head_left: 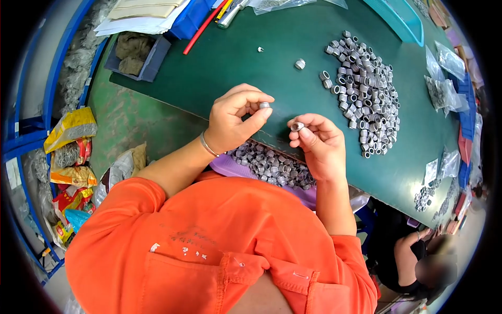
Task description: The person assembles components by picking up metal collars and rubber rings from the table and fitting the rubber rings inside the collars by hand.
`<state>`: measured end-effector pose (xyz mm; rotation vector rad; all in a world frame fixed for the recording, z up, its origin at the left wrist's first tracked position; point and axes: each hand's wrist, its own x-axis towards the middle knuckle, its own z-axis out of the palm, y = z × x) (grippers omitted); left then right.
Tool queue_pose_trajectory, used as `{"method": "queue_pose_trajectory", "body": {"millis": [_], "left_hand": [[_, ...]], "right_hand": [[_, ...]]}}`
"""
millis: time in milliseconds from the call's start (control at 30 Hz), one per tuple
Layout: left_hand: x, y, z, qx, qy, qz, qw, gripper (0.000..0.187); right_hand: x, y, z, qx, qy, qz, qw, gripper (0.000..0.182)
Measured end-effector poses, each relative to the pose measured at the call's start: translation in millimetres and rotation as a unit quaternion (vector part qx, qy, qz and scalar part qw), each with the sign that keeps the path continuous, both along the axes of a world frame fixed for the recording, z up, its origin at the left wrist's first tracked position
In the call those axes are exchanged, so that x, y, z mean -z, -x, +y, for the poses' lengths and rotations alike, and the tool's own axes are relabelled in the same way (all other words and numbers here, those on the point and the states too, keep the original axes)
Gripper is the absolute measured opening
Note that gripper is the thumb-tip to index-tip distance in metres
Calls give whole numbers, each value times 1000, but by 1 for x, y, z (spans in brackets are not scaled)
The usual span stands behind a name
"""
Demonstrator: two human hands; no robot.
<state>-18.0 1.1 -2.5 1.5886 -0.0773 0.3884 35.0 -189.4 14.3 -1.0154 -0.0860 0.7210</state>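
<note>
My left hand (233, 118) pinches a short grey metal ring (265, 105) between thumb and fingertips, just over the table's near edge. A similar metal ring (297, 127) sits in my right hand (323, 142), gripped by thumb and forefinger with its opening showing. Right of my hands, a large pile of the same metal rings (372, 89) lies on the green table (219, 65). One single ring (299, 64) stands apart from the pile, beyond my hands. Below them, at my lap, a purple container (226, 166) holds many more rings.
A grey bin (155, 62) with cloth stands at the table's left end, near a red rod (203, 28) and papers. A turquoise basket (413, 26) is at the back right. Plastic bags (448, 89) lie along the right side. Another person (405, 256) sits at lower right.
</note>
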Motion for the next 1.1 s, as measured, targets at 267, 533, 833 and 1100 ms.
{"method": "queue_pose_trajectory", "body": {"millis": [267,533,833,1100], "left_hand": [[-4,0,-2,-8,-2,0,1000,15],[-2,1,-2,-18,30,18,999,14],[-2,1,-1,0,5,-8,1000,15],[-3,-1,-2,13,-1,-2,1000,15]], "right_hand": [[-1,0,-5,0,-91,55,994,16],[-27,-2,1,-140,247,-513,810,22],[-4,-66,6,11,502,-650,570,30],[-3,-6,-17,66,540,-600,587,42]]}}
